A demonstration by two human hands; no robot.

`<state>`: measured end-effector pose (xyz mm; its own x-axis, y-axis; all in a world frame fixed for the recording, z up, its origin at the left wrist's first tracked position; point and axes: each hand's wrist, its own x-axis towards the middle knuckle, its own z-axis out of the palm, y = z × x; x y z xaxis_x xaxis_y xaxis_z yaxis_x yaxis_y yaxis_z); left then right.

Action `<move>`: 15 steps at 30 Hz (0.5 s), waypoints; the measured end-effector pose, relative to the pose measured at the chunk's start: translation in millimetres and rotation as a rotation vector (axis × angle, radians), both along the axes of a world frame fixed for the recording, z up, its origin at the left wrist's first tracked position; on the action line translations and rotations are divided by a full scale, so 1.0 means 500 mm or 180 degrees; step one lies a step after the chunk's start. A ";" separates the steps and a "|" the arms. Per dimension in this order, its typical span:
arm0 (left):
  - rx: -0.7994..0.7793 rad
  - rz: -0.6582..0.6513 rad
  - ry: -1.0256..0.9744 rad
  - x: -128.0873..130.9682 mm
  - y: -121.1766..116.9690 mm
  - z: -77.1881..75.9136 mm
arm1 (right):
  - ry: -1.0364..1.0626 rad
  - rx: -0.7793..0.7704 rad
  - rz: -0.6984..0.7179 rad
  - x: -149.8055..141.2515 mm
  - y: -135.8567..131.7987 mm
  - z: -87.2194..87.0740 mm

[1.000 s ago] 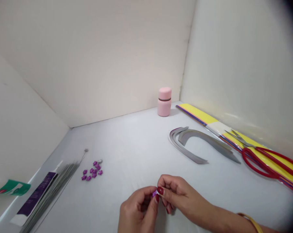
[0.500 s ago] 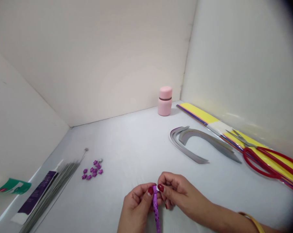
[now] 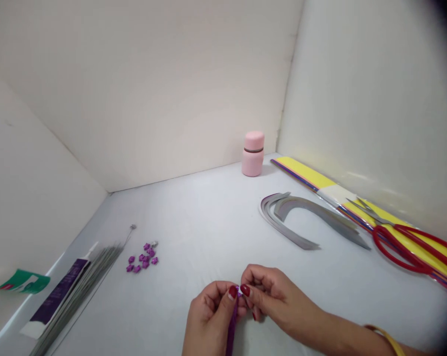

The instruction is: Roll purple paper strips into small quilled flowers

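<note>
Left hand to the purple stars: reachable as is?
Likely yes: the purple stars lie uncovered, with nothing visible standing between them and the left hand. That hand pinches a purple strip, though, so it would probably need to let go first.

You have one left hand, one right hand, one shiny purple strip, one yellow bangle, roughly ten small purple stars, one silver star, two curved bundles of grey strips, one pair of red-handled scissors, one pink lidded bottle, one purple-and-white tube, one sheaf of thin grey wires and one yellow flat pack.
</note>
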<state>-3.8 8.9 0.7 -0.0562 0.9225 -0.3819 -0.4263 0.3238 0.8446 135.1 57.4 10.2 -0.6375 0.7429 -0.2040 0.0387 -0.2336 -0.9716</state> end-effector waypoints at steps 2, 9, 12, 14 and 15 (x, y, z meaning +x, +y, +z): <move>-0.0064 -0.0076 -0.0053 -0.003 0.001 -0.001 | -0.0054 0.0084 0.0038 0.001 -0.001 -0.001; -0.0348 0.0186 -0.0475 0.004 0.003 -0.014 | -0.0195 0.0442 0.0093 0.004 0.003 -0.004; -0.0383 0.0290 -0.0474 0.005 0.003 -0.010 | -0.0316 0.0668 0.0126 0.007 0.003 -0.005; -0.0385 0.0329 -0.0435 0.005 0.003 -0.008 | -0.0472 0.0922 0.0169 0.010 0.003 -0.004; -0.0364 0.0332 -0.0412 0.004 0.003 -0.008 | -0.0539 0.1046 0.0189 0.012 0.002 -0.002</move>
<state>-1.5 10.2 -3.3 -0.0928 0.8645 -0.4940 -0.5652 0.3627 0.7410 140.9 58.6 9.0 -0.6591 0.7490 -0.0671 0.2095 0.0971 -0.9730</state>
